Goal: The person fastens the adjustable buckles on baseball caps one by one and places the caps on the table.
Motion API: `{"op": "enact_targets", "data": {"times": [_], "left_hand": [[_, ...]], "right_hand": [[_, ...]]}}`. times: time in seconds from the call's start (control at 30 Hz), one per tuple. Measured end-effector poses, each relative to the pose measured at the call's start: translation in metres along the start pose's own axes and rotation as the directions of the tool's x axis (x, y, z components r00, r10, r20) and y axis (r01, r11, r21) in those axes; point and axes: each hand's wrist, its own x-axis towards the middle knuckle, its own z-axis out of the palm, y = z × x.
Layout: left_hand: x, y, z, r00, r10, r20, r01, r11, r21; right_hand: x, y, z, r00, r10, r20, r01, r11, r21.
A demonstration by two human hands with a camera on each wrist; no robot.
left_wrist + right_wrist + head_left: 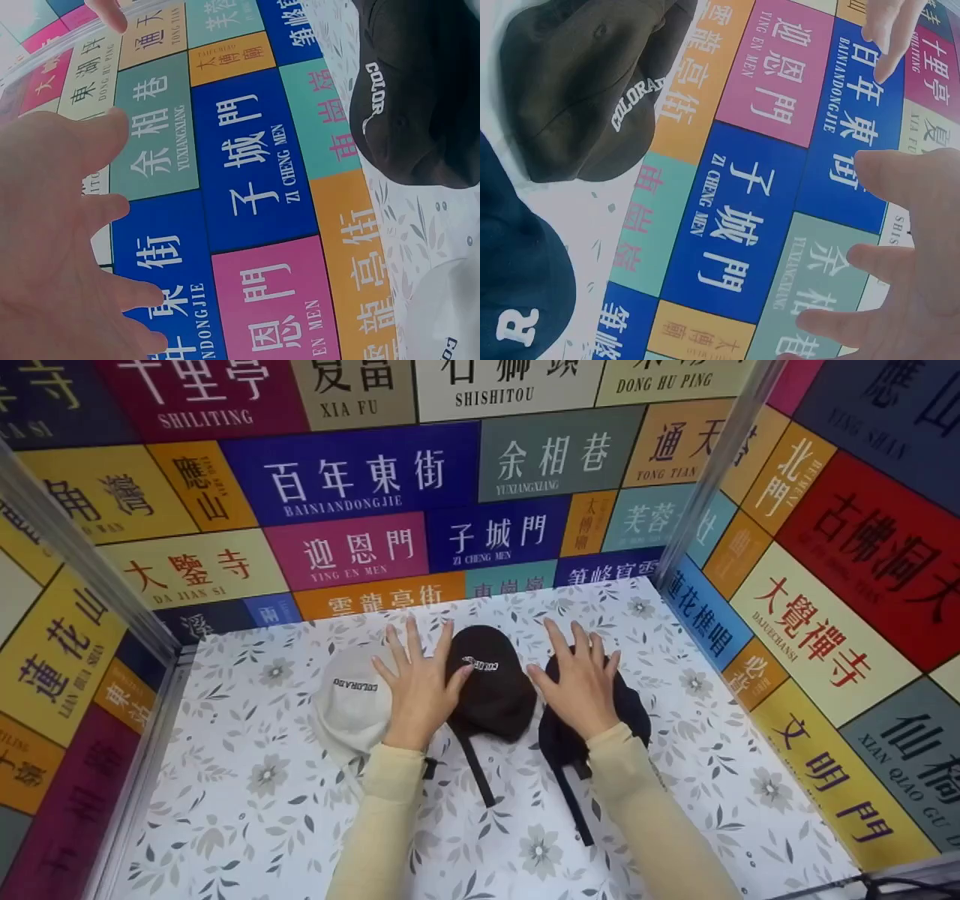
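Note:
Three baseball caps lie side by side on the table. A light grey cap (349, 701) lettered COLORADO is on the left, and a black COLORADO cap (499, 694) lies in the middle. On the right is a navy cap (634, 716), partly hidden by my right hand; the right wrist view shows a white letter on it. My left hand (420, 690) is held with fingers spread over the gap between the grey and black caps. Fingers also spread, my right hand (581, 686) hovers over the navy cap. In the wrist views both hands (52, 225) (930, 255) hold nothing.
A white floral cloth (270, 817) covers the table. Panels of coloured Chinese place-name signs (352, 472) enclose it at the back and sides, with metal posts (697, 472) at the corners. Straps from the caps trail toward me. Dark cables (892, 885) lie at the front right corner.

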Motion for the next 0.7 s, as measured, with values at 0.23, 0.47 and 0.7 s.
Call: {"op": "enact_targets", "data": {"times": [0.23, 0.47, 0.7], "left_hand": [[-0.005, 0.002, 0.001, 0.998, 0.056, -0.003, -0.056, 0.998, -0.009], [-0.01, 0.01, 0.005, 0.994, 0.108, 0.014, -0.108, 0.993, -0.042], [-0.027, 0.017, 0.015, 0.984, 0.18, 0.002, -0.18, 0.983, -0.028]], "right_hand": [[-0.014, 0.04, -0.011, 0.998, 0.062, 0.019, -0.063, 0.998, 0.01], [-0.044, 0.089, -0.013, 0.994, 0.098, 0.038, -0.099, 0.995, 0.011], [-0.082, 0.115, -0.001, 0.98, 0.1, 0.173, -0.101, 0.995, 0.002]]}}
